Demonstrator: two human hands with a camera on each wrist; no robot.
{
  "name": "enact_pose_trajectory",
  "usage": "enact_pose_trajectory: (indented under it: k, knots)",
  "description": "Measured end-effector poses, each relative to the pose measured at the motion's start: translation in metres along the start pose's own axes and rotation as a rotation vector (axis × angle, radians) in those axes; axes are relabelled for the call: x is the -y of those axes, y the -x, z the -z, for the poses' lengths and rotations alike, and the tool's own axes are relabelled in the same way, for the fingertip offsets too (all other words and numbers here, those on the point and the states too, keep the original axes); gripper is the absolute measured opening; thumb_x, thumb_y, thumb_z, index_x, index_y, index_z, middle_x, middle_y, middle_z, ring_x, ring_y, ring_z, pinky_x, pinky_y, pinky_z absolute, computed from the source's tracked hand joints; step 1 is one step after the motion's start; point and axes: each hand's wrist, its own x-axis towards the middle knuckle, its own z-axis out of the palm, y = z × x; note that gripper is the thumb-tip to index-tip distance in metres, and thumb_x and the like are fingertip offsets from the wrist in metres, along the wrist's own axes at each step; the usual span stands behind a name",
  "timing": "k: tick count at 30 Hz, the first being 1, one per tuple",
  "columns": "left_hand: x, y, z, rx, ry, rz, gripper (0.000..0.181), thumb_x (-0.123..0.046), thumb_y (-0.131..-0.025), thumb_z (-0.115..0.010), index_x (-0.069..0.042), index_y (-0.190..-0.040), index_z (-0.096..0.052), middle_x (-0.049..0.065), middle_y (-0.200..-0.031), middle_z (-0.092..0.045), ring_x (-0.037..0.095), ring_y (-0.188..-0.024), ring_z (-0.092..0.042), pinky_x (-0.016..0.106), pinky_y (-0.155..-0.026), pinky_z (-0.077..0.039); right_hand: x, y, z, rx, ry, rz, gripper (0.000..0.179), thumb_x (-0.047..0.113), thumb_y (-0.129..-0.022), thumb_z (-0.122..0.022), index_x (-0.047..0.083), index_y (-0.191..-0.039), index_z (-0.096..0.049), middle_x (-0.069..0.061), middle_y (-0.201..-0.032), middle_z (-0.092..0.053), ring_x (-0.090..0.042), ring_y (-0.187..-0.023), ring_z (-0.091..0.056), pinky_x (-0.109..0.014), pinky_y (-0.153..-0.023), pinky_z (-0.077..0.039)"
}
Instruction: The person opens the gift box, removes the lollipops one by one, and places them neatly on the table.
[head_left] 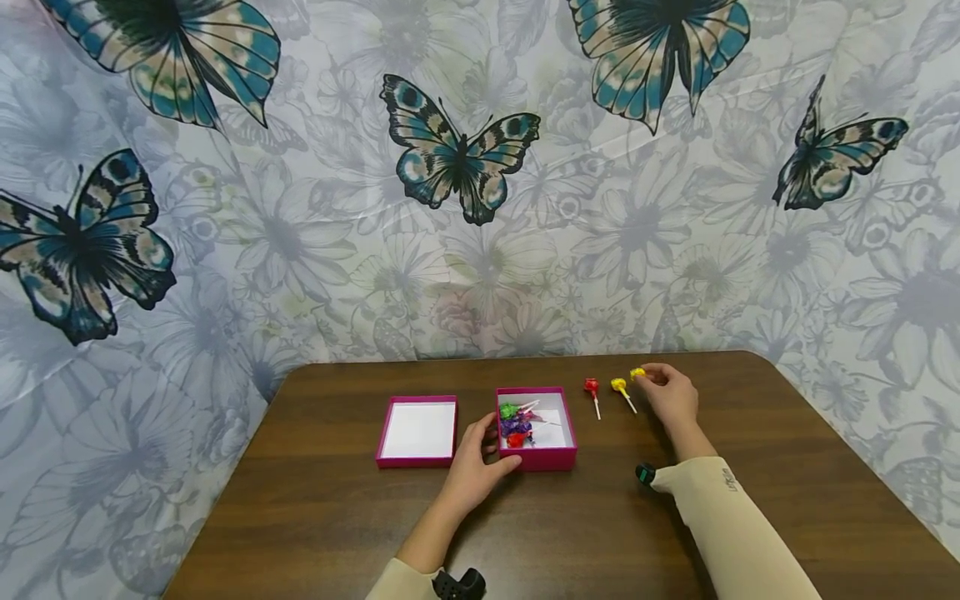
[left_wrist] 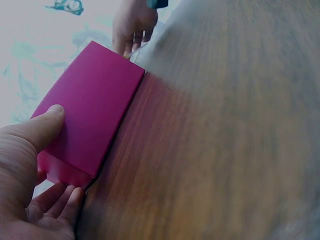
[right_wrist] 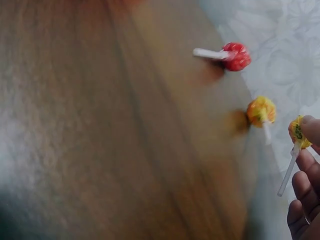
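Observation:
My right hand pinches a yellow-wrapped lollipop by its head, thumb on the wrapper and white stick hanging down. Beside it on the table lie a second yellow lollipop and a red lollipop. My left hand holds the near left corner of an open magenta box. In the left wrist view the thumb presses the front wall and the fingers bend along the side. Inside the box, at its left, is a cluster of green, purple and red lollipops.
A magenta box lid with a white inside lies left of the box. All stand on a brown wooden table. Behind its far edge hangs a butterfly-print cloth.

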Motion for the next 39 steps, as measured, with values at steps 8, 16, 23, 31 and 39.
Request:
enact_pose_trajectory:
  k: [8,16,23,31,39]
  knots:
    - [0.002,-0.001,0.000,-0.003,-0.002,-0.012,0.078,-0.029,-0.084,-0.081,-0.008,-0.149,-0.042,0.014,-0.138,-0.051,0.028,-0.125,-0.055,0.043,-0.103,-0.054,-0.007,0.000,-0.004,0.029,0.053,-0.035,0.036,0.034,-0.095,-0.066,0.009,-0.121,-0.069,-0.017,-0.116,-0.070,-0.035,-0.107,-0.060,-0.051,-0.093,-0.045]
    - [0.003,-0.001,0.000,0.003,-0.009,-0.010,0.079,-0.031,-0.085,-0.081,-0.009,-0.149,-0.041,0.014,-0.138,-0.051,0.028,-0.125,-0.055,0.043,-0.103,-0.054,-0.011,0.003,-0.005,0.042,0.106,-0.036,0.037,0.034,-0.096,-0.065,0.006,-0.119,-0.069,-0.017,-0.113,-0.070,-0.036,-0.103,-0.061,-0.051,-0.088,-0.046]
    - [0.002,-0.001,-0.002,0.004,0.006,-0.008,0.078,-0.030,-0.085,-0.081,-0.008,-0.149,-0.041,0.013,-0.138,-0.051,0.027,-0.126,-0.055,0.042,-0.103,-0.054,-0.011,0.003,-0.005,0.038,0.133,-0.032,0.039,0.035,-0.096,-0.063,0.004,-0.118,-0.068,-0.018,-0.110,-0.071,-0.036,-0.101,-0.061,-0.050,-0.087,-0.046]
    - [0.003,-0.002,-0.001,0.003,0.012,-0.013,0.078,-0.029,-0.085,-0.081,-0.008,-0.149,-0.042,0.014,-0.138,-0.051,0.027,-0.126,-0.055,0.042,-0.104,-0.053,-0.011,0.004,-0.006,0.027,0.126,-0.043,0.039,0.034,-0.096,-0.064,0.001,-0.116,-0.068,-0.020,-0.108,-0.070,-0.038,-0.100,-0.060,-0.052,-0.087,-0.046]
    - [0.006,-0.004,0.000,0.001,0.000,-0.023,0.078,-0.030,-0.085,-0.081,-0.009,-0.149,-0.042,0.014,-0.138,-0.051,0.028,-0.125,-0.055,0.043,-0.103,-0.053,-0.013,0.001,-0.008,0.014,0.119,-0.019,0.039,0.033,-0.096,-0.063,0.000,-0.116,-0.069,-0.021,-0.105,-0.071,-0.039,-0.099,-0.061,-0.052,-0.089,-0.046]
